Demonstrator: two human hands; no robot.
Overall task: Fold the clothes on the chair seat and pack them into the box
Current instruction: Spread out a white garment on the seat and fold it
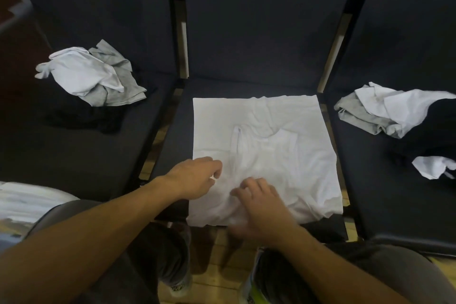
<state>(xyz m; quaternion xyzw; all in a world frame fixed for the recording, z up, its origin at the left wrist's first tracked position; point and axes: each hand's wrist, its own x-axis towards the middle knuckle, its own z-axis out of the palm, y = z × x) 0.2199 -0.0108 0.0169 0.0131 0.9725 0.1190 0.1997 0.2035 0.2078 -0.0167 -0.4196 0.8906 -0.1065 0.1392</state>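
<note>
White shirt [266,145] spread flat on middle chair seat [172,155]. Left hand [195,177] pinching its near-left edge; right hand [261,205] on near part, fingers curled, blurred, grip unclear. No legible labels.

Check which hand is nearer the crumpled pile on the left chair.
Left. The left hand is on the white shirt's left edge, toward the pile; the right hand lies farther right.

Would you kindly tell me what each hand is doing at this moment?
Left hand: fingers curled, pinching the white shirt near its left edge.
Right hand: fingers rest on the shirt; blurred, so its grip cannot be told.
</note>
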